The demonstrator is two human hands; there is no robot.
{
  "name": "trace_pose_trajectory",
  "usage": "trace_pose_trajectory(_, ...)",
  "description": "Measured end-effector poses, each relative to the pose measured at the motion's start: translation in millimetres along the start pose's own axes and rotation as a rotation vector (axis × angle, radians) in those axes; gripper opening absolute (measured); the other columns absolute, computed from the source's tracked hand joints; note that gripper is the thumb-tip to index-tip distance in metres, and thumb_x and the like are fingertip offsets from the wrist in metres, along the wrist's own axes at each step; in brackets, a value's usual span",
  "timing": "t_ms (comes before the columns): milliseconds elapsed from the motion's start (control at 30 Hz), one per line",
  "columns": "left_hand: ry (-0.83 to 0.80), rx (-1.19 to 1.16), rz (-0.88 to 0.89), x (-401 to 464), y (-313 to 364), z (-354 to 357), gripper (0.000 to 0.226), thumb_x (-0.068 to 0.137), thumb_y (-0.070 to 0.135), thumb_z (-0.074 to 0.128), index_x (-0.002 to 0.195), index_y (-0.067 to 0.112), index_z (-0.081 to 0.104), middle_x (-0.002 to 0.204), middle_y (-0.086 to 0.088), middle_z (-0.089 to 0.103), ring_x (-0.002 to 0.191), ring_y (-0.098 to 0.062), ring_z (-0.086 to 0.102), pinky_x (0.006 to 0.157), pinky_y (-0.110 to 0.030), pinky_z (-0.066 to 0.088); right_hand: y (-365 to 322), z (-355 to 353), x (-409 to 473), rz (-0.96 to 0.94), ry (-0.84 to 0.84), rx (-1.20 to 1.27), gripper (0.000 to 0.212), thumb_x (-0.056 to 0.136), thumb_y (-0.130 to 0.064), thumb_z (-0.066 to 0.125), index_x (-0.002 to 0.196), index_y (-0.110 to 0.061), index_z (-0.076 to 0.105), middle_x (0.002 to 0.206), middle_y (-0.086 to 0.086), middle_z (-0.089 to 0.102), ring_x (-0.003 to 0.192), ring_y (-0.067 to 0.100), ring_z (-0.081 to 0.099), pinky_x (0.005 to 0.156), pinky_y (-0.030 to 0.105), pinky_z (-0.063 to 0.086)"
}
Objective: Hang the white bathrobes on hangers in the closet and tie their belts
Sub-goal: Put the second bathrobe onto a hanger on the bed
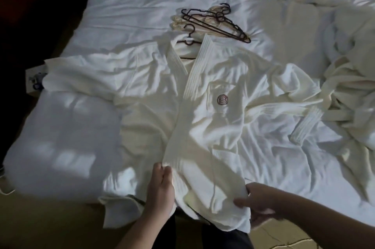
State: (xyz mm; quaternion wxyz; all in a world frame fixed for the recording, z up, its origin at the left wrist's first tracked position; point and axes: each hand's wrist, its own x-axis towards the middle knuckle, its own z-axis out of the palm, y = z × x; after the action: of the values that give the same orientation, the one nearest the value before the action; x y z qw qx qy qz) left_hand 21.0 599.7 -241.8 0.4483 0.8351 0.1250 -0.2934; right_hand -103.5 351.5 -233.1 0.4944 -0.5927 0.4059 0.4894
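Head view: a white waffle-weave bathrobe [203, 119] with a ribbed collar and a dark round chest emblem [222, 99] lies spread front-up on a bed covered in rumpled white sheets [125, 11], its hem hanging over the near edge. The left hand [161, 186] forms one grip, thumb and fingers pinching the ribbed front edge of the robe near the hem; the right hand [257, 202] forms the other, fingers curled round the lower right panel of the same robe. Far beyond both grips, at the robe's collar, a dark plastic hanger [189, 41] sits partly inside the neck. Just past it lies a pile of dark and cream hangers [215, 22]. Well to the right of the right grip, a second crumpled white bathrobe [349, 94] lies heaped, its belt [336, 116] trailing leftward.
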Motion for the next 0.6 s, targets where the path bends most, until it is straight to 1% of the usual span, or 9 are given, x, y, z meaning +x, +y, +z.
trace_pose_trajectory(67,-0.155,0.074,-0.161,8.9,-4.1,1.4,0.015,0.092,0.041,0.055,0.087,0.028,0.060,0.087,-0.010,0.068,0.084,-0.023,0.071,0.080,-0.048,0.062,-13.1,-19.6,-1.2,0.026,-0.014,-0.125,0.028,0.092,-0.023,0.075,0.110,-0.006,0.064,0.087,0.013,0.075,0.074,0.024,0.073,0.077,0.045,0.064)
trace_pose_trajectory(100,-0.209,0.154,-0.162,9.8,-3.0,0.6,0.017,0.090,0.043,0.054,0.087,0.028,0.061,0.086,-0.009,0.069,0.084,-0.026,0.071,0.076,-0.049,0.061,-21.1,-29.6,-0.9,0.016,0.040,-0.162,0.031,0.090,-0.026,0.076,0.109,-0.005,0.064,0.093,0.014,0.075,0.077,0.023,0.072,0.080,0.044,0.064)
trace_pose_trajectory(167,-0.173,0.259,-0.085,10.4,4.4,0.8,0.022,0.100,0.038,0.052,0.086,0.022,0.057,0.081,-0.003,0.064,0.080,-0.022,0.065,0.070,-0.037,0.050,-39.8,-48.6,3.0,-0.064,0.220,-0.148,0.034,0.091,-0.030,0.076,0.110,-0.009,0.058,0.102,0.015,0.074,0.085,0.026,0.072,0.081,0.042,0.062)
trace_pose_trajectory(233,-0.194,0.307,-0.027,10.0,6.6,3.5,0.023,0.106,0.032,0.049,0.089,0.018,0.054,0.084,-0.002,0.062,0.082,-0.022,0.061,0.074,-0.037,0.046,-60.1,-66.2,9.6,-0.159,0.403,-0.036,0.036,0.092,-0.031,0.073,0.116,-0.017,0.050,0.100,0.014,0.073,0.086,0.027,0.072,0.077,0.040,0.061)
trace_pose_trajectory(300,-0.329,0.403,-0.075,10.5,2.0,9.3,0.025,0.109,0.033,0.043,0.112,0.014,0.060,0.113,-0.007,0.067,0.106,-0.026,0.063,0.091,-0.035,0.047,-79.7,-83.1,21.3,-0.240,0.470,0.089,0.034,0.093,-0.025,0.072,0.118,-0.014,0.052,0.093,0.013,0.072,0.076,0.024,0.068,0.074,0.040,0.059)
trace_pose_trajectory(367,-0.398,0.605,-0.110,18.0,-5.7,11.9,0.039,0.110,0.041,0.036,0.132,0.017,0.057,0.139,-0.010,0.059,0.132,-0.029,0.054,0.108,-0.036,0.039,-98.0,-100.9,30.8,-0.342,0.491,0.178,0.029,0.092,-0.019,0.071,0.117,-0.012,0.057,0.086,0.011,0.071,0.069,0.022,0.065,0.069,0.038,0.055)
trace_pose_trajectory(433,-0.346,0.763,-0.092,30.2,-1.1,9.4,0.041,0.101,0.047,0.040,0.114,0.018,0.065,0.128,-0.010,0.067,0.125,-0.032,0.060,0.107,-0.042,0.043,-117.1,-120.0,36.7,-0.458,0.569,0.129,0.022,0.090,-0.017,0.071,0.111,-0.017,0.063,0.083,0.009,0.075,0.069,0.022,0.070,0.071,0.041,0.058)
trace_pose_trajectory(500,-0.259,0.812,-0.094,42.4,25.8,2.4,0.035,0.082,0.041,0.047,0.095,0.014,0.065,0.105,-0.006,0.074,0.105,-0.030,0.070,0.090,-0.037,0.054,-136.5,-138.5,38.7,-0.538,0.661,0.049,0.016,0.089,-0.020,0.070,0.104,-0.025,0.065,0.080,0.005,0.076,0.075,0.022,0.074,0.076,0.046,0.060)
trace_pose_trajectory(600,-0.129,0.836,-0.011,66.9,81.3,-8.0,0.030,0.073,0.039,0.050,0.088,0.017,0.062,0.088,0.000,0.069,0.090,-0.028,0.068,0.076,-0.032,0.052,-162.4,-163.6,36.9,-0.569,0.753,-0.051,0.018,0.090,-0.025,0.069,0.107,-0.025,0.065,0.087,0.003,0.074,0.083,0.024,0.072,0.077,0.043,0.060)
